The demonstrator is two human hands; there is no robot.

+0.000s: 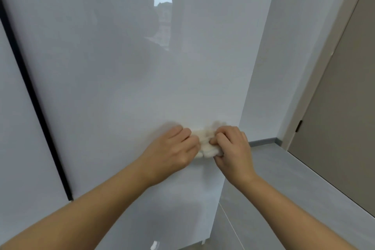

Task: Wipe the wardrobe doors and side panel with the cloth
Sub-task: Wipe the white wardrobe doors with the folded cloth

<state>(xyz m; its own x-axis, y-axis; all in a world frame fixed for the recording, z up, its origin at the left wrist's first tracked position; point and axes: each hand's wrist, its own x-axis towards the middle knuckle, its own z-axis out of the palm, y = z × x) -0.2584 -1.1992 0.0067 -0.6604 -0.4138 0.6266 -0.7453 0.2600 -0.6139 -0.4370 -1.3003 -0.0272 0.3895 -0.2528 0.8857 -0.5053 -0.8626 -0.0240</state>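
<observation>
two bare forearms reach in from the bottom edge and both hands meet on the cloth (pixel 207 145). left hand (pixel 172 149) has its fingers curled onto the cloth's left end. right hand (pixel 233 151) pinches the right end with thumb and fingers, so both grips are closed on it. the cloth is a bunched off-white wad, held between the hands low on the glossy white wardrobe panel (pixel 121 71), near its right edge. whether it touches the surface or sits just off it, cannot tell, slight blur. judgement: they are re-bunching or folding the cloth before a pass. to do it well, flatten the wad to a broad clean face, press with a flat palm and use overlapping straight strokes. run right out to the panel edge and down to the bottom, since gloss will show streaks. a black gap (pixel 30 91) marks the next door on the left. farther right: grey floor (pixel 284 189), grey skirting (pixel 263 141), pale wall (pixel 288 50), taupe room door (pixel 341 128).
</observation>
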